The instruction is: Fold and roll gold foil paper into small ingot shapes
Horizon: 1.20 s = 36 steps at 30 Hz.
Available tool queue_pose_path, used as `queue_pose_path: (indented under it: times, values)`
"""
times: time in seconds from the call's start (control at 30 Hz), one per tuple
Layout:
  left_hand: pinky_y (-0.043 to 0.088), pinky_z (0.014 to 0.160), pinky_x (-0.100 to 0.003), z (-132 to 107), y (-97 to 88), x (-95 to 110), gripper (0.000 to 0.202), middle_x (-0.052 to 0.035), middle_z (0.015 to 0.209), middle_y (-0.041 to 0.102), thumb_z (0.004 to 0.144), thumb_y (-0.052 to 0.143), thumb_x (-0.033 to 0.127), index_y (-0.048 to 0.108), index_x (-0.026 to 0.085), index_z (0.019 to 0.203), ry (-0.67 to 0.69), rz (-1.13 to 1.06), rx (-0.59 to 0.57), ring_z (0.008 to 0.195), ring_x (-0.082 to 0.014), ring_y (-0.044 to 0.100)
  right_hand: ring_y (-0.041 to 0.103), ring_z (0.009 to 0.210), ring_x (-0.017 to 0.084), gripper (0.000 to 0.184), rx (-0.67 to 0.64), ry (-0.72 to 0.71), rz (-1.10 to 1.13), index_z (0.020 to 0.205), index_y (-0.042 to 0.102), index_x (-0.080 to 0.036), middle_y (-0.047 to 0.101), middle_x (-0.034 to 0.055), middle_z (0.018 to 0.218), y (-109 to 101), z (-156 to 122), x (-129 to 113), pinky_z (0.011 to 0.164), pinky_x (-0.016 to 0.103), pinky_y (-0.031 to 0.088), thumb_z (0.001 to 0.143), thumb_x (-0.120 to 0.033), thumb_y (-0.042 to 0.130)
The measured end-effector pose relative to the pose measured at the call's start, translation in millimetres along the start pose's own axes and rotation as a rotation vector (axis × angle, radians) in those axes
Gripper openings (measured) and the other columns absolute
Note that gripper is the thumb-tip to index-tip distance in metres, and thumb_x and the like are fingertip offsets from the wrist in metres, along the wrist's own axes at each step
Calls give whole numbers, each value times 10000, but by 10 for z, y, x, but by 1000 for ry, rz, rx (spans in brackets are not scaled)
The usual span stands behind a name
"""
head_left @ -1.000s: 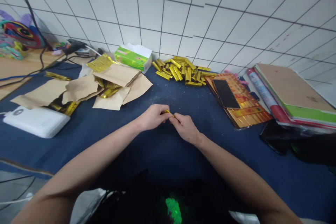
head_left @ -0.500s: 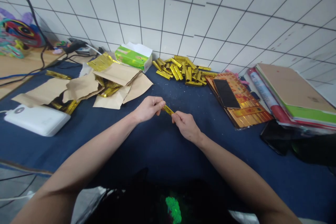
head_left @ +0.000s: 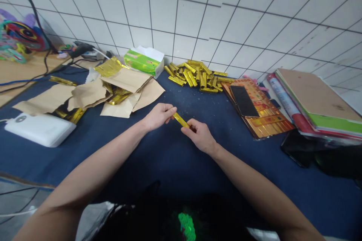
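Note:
A narrow folded strip of gold foil paper (head_left: 180,119) is stretched at a slant between my two hands, above the dark blue cloth. My left hand (head_left: 160,116) pinches its upper left end between thumb and fingers. At the lower right end, my right hand (head_left: 199,135) grips it with thumb and forefinger. Beyond my hands, against the wall, lies a heap of similar folded gold foil pieces (head_left: 195,76). To the left, brown paper sheets (head_left: 124,79) lie loosely over more gold foil (head_left: 120,96).
A green tissue box (head_left: 144,61) stands by the tiled wall. At left lies a white power bank (head_left: 39,128). On the right are a dark phone (head_left: 243,101) on orange printed packets (head_left: 266,120) and a stack of notebooks (head_left: 319,98). Cables run along the left side.
The right hand has shifted slightly down, and its thumb has moved lower. More of the gold foil strip shows between the hands. The left hand has barely moved.

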<state>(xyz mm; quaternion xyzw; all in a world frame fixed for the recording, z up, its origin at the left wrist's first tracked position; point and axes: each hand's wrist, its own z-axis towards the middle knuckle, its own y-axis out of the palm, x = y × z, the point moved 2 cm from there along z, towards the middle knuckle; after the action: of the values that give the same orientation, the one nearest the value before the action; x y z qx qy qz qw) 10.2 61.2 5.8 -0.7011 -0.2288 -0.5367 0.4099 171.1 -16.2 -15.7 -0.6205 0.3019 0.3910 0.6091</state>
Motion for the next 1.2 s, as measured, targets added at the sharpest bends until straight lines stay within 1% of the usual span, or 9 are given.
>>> queue_pose_path:
  times: [0.1, 0.2, 0.3, 0.43, 0.67, 0.8, 0.93, 1.03, 1.2]
  values:
    - [275, 413, -181, -9, 26, 3, 404, 45, 428, 449, 821, 445, 483, 487, 151, 594, -19, -56, -10, 382, -51, 356, 362, 497, 80, 293, 11, -8, -48, 628, 464, -191, 387, -58, 539, 9, -1, -7, 501, 230, 285, 819, -411, 492]
    - [322, 426, -176, -7, 41, -5, 376, 27, 527, 520, 795, 486, 504, 483, 152, 661, -9, -171, 6, 441, -60, 441, 373, 481, 84, 324, 2, 21, -3, 656, 497, -188, 405, -54, 523, 14, -3, -5, 495, 231, 292, 862, -425, 417]
    - [355, 446, -180, 2, 49, -10, 332, 16, 577, 547, 767, 548, 466, 499, 143, 707, 16, -241, 20, 473, -61, 471, 389, 474, 91, 375, 1, 26, 35, 664, 514, -183, 420, -46, 504, 9, -8, -11, 501, 235, 308, 891, -433, 349]
    - [359, 444, -179, 11, 62, -17, 293, 14, 560, 550, 757, 576, 412, 503, 137, 686, 4, -273, 32, 466, -58, 472, 384, 446, 91, 429, 1, 44, 86, 653, 516, -179, 409, -47, 468, 5, -14, -16, 490, 235, 313, 903, -454, 303]
    - [359, 446, -182, -2, 58, 11, 179, 5, 576, 570, 746, 568, 296, 526, 129, 696, -36, -311, 28, 477, -63, 485, 361, 418, 73, 455, 83, 91, 213, 568, 438, -188, 411, -50, 450, 8, 4, 38, 451, 222, 297, 882, -502, 345]
    - [390, 479, -185, -7, 59, 29, 95, 21, 595, 552, 686, 577, 200, 554, 119, 729, -9, -342, 36, 515, -64, 494, 359, 392, 68, 473, 112, 134, 290, 553, 444, -186, 421, -47, 435, 13, 23, 99, 411, 219, 281, 866, -531, 365]
    - [400, 490, -183, -13, 82, 42, 198, 14, 682, 590, 644, 577, 136, 552, 125, 841, 28, -356, 52, 566, -73, 517, 349, 350, 62, 472, 142, 166, 380, 549, 442, -186, 416, -50, 404, 20, 47, 157, 364, 212, 257, 845, -550, 393]
    - [407, 494, -185, -18, 92, 60, 283, 17, 705, 598, 637, 581, 123, 548, 135, 918, 52, -345, 101, 567, -72, 517, 337, 332, 56, 439, 151, 162, 478, 576, 437, -190, 425, -59, 405, 11, 60, 159, 345, 202, 245, 824, -552, 428]
    - [373, 444, -174, -9, 102, 49, 102, 49, 576, 531, 650, 586, 155, 538, 131, 737, 45, -336, 261, 468, -47, 449, 387, 385, 51, 328, 49, 103, 490, 748, 518, -177, 504, -60, 515, 6, 64, 106, 371, 185, 305, 725, -496, 591]
